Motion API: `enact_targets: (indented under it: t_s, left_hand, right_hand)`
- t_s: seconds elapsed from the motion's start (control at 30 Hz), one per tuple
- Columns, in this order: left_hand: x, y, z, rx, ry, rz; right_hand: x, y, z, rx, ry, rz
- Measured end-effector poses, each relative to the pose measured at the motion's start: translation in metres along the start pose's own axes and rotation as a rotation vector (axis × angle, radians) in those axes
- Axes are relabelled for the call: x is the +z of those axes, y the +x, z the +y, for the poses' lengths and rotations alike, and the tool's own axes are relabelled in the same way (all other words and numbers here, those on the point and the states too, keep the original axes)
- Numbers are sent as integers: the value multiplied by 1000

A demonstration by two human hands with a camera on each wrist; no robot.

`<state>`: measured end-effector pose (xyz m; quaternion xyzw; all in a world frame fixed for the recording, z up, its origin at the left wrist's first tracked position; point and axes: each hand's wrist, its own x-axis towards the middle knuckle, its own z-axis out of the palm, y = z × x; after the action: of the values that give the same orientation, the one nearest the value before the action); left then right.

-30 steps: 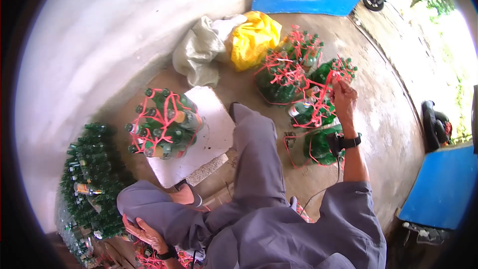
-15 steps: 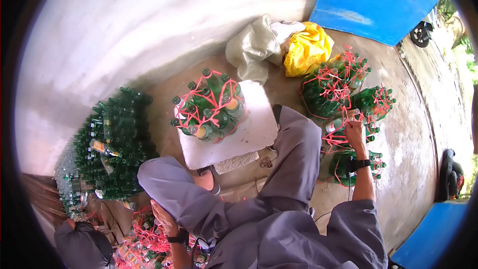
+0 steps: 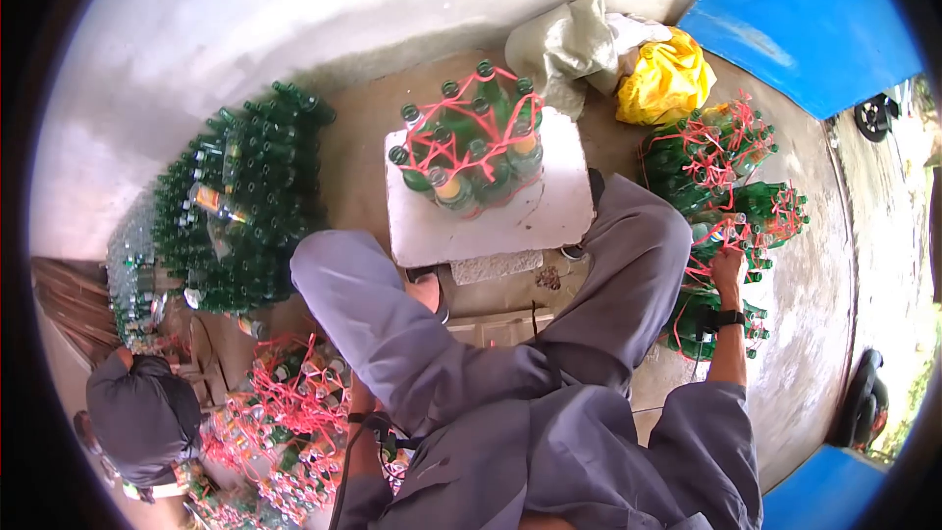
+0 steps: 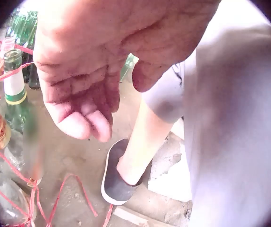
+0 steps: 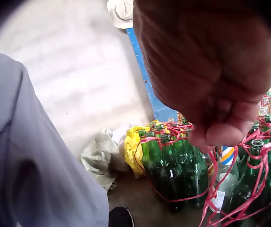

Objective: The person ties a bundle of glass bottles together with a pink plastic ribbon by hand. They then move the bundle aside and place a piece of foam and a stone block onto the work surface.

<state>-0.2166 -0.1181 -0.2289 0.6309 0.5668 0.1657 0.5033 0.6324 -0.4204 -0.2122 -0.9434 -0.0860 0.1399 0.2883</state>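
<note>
My right hand (image 3: 727, 267) reaches out to the right, over a group of green bottle bundles tied with red string. In the right wrist view, its curled fingers and thumb pinch the red string (image 5: 214, 179) above a bundle of bottles (image 5: 254, 165). The left hand (image 4: 102, 61) hangs beside my left knee, fingers loosely bent and holding nothing; in the head view the leg mostly hides it. Between my feet and the wall, another string-tied bundle of green bottles (image 3: 476, 152) stands upright on a white board (image 3: 422, 236).
A large stack of green bottles (image 3: 255, 177) lines the wall at left. Many red-tied bottles (image 3: 285, 432) fill the lower left, near another person (image 3: 144, 417). A yellow sack (image 3: 667, 79) and a pale sack (image 3: 559, 49) lie by the blue panel (image 3: 805, 29).
My view has swung left, so the scene sits further right. The right hand has lowered with the string towards the bundles. The left hand has dropped from the knee to beside the leg.
</note>
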Motion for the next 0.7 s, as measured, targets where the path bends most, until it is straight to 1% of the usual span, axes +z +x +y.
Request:
enact_targets:
  t_s: [0.07,0.1,0.13,0.2,0.23,0.27,0.3,0.33,0.37,0.4,0.47,0.53,0.6,0.67,0.7]
  left_hand:
    - [2,-8,5,-16,-15,28]
    - [1,-10,3,-21,-22,47]
    - [-1,-11,1,-26,-27,68]
    - [-8,-21,6,-41,-31,99]
    - [-10,-25,8,-48,-31,106]
    - [-12,-27,11,-54,-31,107]
    - [-15,-27,14,-58,-29,106]
    - [-18,-27,14,-61,-26,103]
    - [-20,-25,14,-61,-25,97]
    - [-19,-20,14,-61,-25,87]
    - [-13,-5,15,-50,-31,41]
    - [11,27,26,-20,-49,-47]
    - [38,57,35,14,-65,-130]
    - [55,74,45,35,-73,-179]
    - [61,81,51,44,-75,-193]
  right_hand:
    - [2,12,25,-351,-336,239]
    - [1,8,17,-281,-279,196]
    - [-3,3,10,-300,-385,176]
    - [-15,-37,-56,-222,-385,158]
    - [-11,-34,-53,-145,-422,151]
    - [-2,-27,-40,-144,-424,145]
    - [12,-15,-11,-195,-301,108]
    - [16,-20,-11,-243,-176,73]
    - [18,-24,-9,-292,-337,32]
    - [13,-55,-49,-58,-171,-94]
    - [27,-64,-33,-193,-375,-98]
    - [41,-77,-5,-230,-489,-198]
    - [44,-114,-27,36,-301,-165]
    - [60,-127,0,151,-272,-190]
    - [69,-130,20,161,-259,-197]
